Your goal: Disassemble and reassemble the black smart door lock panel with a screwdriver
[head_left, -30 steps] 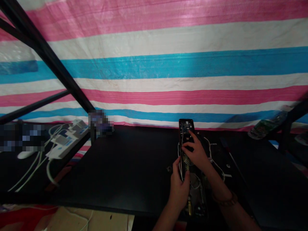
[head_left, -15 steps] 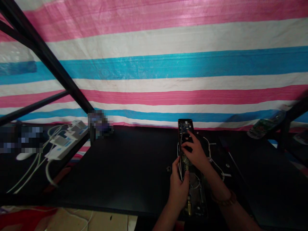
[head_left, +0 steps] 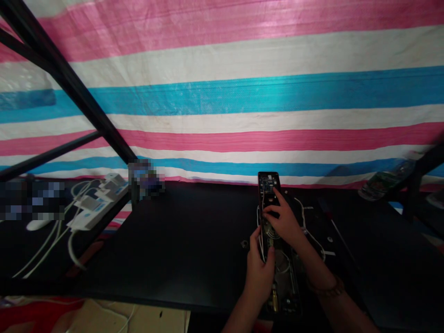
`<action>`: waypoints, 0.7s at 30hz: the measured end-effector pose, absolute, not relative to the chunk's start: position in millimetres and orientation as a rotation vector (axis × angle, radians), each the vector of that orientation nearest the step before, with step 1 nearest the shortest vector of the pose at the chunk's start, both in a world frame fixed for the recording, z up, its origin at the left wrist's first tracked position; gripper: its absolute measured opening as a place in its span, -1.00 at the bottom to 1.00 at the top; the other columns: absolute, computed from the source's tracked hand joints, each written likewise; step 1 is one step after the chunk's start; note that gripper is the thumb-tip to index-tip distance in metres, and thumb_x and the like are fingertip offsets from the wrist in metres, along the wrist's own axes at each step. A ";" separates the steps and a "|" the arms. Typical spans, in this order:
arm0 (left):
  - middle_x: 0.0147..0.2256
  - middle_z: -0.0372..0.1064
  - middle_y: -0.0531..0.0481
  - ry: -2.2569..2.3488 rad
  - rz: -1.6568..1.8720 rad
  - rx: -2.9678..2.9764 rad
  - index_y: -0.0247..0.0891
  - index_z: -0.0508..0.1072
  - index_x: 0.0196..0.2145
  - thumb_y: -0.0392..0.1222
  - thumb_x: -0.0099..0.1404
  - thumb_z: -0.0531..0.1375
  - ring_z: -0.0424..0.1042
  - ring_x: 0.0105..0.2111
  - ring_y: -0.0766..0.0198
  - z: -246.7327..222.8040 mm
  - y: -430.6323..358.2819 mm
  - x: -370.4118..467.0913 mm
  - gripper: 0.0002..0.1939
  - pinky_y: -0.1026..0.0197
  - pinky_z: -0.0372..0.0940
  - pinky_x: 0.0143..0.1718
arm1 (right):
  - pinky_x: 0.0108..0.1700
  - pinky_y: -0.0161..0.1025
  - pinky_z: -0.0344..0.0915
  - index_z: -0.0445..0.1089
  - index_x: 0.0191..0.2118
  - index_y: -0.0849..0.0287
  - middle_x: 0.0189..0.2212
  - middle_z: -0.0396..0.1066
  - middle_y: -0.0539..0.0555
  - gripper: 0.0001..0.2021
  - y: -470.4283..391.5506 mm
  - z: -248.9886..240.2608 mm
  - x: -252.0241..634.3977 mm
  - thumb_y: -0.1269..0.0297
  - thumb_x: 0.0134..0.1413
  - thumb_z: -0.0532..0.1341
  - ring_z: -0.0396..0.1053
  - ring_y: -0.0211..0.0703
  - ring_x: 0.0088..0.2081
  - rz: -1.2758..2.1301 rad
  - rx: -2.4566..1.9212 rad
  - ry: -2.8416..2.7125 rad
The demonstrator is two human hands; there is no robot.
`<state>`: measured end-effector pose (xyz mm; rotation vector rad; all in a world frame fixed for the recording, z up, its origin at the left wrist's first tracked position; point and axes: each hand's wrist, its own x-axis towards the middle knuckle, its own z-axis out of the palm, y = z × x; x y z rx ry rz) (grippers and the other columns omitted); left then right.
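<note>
A long black device (head_left: 268,180) with its inner circuit board showing stands raised above the dark table. My left hand (head_left: 259,268) is closed round its lower left side, thumb on the front. My right hand (head_left: 282,219) lies over its middle, thumb and a finger pinched together near the left edge and the index finger reaching up to the board; what the pinch holds is too small to tell. Beneath my hands, a black casing (head_left: 286,277) holds wires and a brass-coloured part (head_left: 275,300).
White cables (head_left: 314,238) and a thin screwdriver-like tool (head_left: 342,236) lie to the right, with a plastic bottle (head_left: 376,185) behind them. A white power strip (head_left: 88,215) with plugs is at the left, by a black metal frame (head_left: 79,99). Striped sheeting (head_left: 222,97) hangs behind.
The whole view has shifted slightly, so things appear a little further right. Both hands keep nearly the same place and pose on the device.
</note>
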<state>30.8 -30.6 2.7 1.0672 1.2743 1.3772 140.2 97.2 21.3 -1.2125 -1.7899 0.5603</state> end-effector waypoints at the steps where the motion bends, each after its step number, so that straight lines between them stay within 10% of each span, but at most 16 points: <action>1: 0.13 0.45 -0.19 1.273 1.374 1.072 -0.22 0.23 0.26 -0.16 0.38 0.19 0.44 0.12 0.08 2.7 -30.8 30.6 -0.47 0.06 0.24 0.19 | 0.37 0.19 0.07 0.60 -0.43 0.10 0.43 0.05 0.11 -0.90 97.1 21.1 140.2 0.34 0.02 0.30 0.18 0.21 0.35 0.565 -1.214 -1.787; 21: 0.14 0.43 -0.19 1.278 1.372 1.076 -0.21 0.24 0.26 -0.14 0.39 0.18 0.43 0.13 0.08 3.4 -30.8 31.2 -0.48 0.05 0.22 0.21 | 0.36 0.21 0.07 0.60 -0.40 0.11 0.42 0.08 0.15 -0.89 93.8 20.9 140.3 0.32 0.03 0.29 0.15 0.22 0.36 0.551 -1.181 -1.788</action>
